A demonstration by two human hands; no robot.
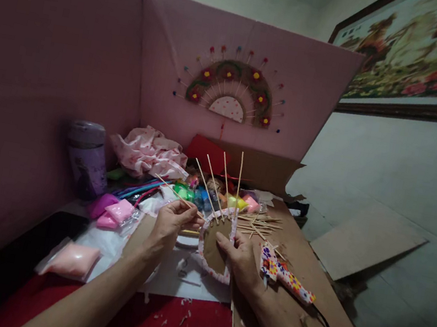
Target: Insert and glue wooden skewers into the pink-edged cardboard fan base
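Observation:
My right hand (pixel 243 258) grips a half-round cardboard piece (pixel 215 248) edged with pale pink fabric, thumb on its bare brown face. Several thin wooden sticks (pixel 226 171) stand up from its curved edge like spokes. Between the pinched fingers of my left hand (pixel 176 219) is another wooden stick (pixel 172 189), slanting up to the left. Its lower end reaches the left side of the cardboard edge; whether it is fixed there I cannot tell. Right of my right hand lies a flower-patterned glue gun (pixel 287 275) with a black cord.
Loose sticks (pixel 261 223) lie on the brown board behind my right hand. Bags of coloured clay (pixel 72 261), crumpled pink fabric (pixel 151 153) and a purple tumbler (pixel 88 161) stand to the left. A decorated fan (pixel 231 90) is on the pink panel behind.

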